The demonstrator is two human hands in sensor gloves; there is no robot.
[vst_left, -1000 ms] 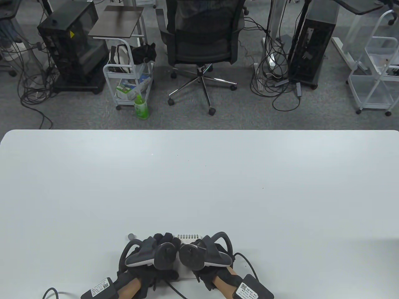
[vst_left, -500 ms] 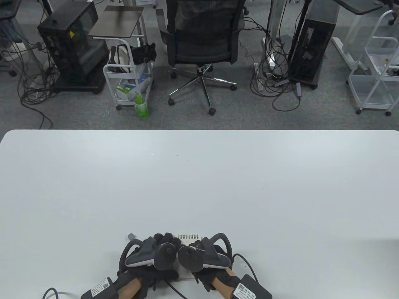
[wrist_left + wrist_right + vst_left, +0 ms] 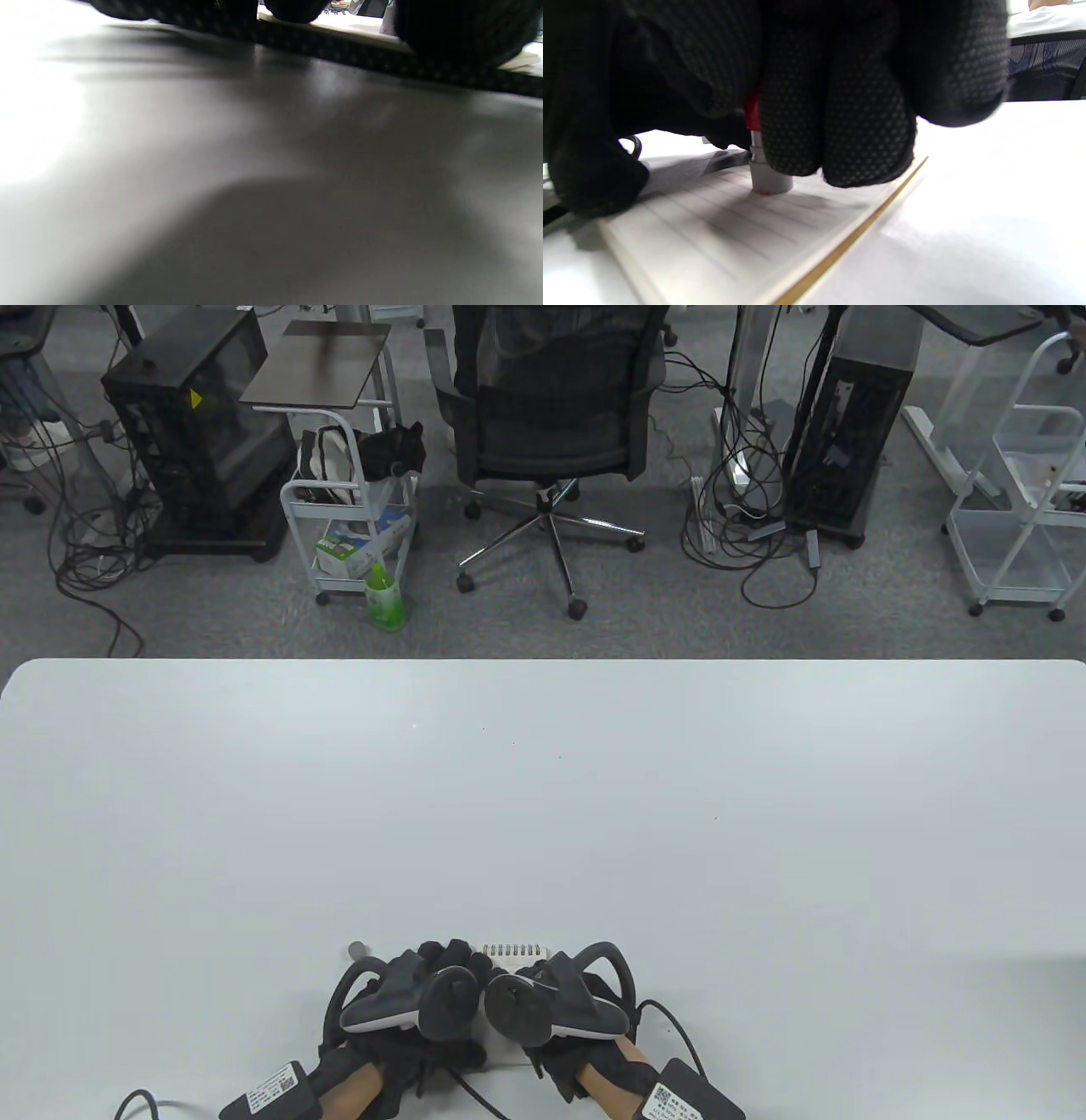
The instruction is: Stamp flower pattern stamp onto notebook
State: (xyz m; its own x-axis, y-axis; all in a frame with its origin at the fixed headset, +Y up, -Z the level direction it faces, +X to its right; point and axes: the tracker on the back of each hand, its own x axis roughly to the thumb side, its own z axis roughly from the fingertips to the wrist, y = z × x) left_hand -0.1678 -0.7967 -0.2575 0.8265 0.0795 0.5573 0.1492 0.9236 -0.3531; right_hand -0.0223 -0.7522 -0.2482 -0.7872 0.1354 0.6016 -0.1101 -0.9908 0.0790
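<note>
A small spiral-bound notebook (image 3: 515,954) lies open at the table's near edge, mostly hidden under both hands. In the right wrist view my right hand (image 3: 814,127) grips a grey stamp with a red band (image 3: 768,180) upright, its base pressed on the lined page (image 3: 721,237). My right hand (image 3: 551,1001) shows under its tracker in the table view. My left hand (image 3: 424,997) rests beside it on the notebook's left side; in the left wrist view its fingertips (image 3: 462,34) touch the notebook's edge (image 3: 348,27).
A small grey cap-like object (image 3: 358,950) lies on the table just left of my left hand. The white table (image 3: 543,814) stretches far ahead. An office chair (image 3: 551,407), a cart (image 3: 352,526) and computer towers stand beyond its far edge.
My right hand has shifted very slightly to the left and down. Everything else holds still.
</note>
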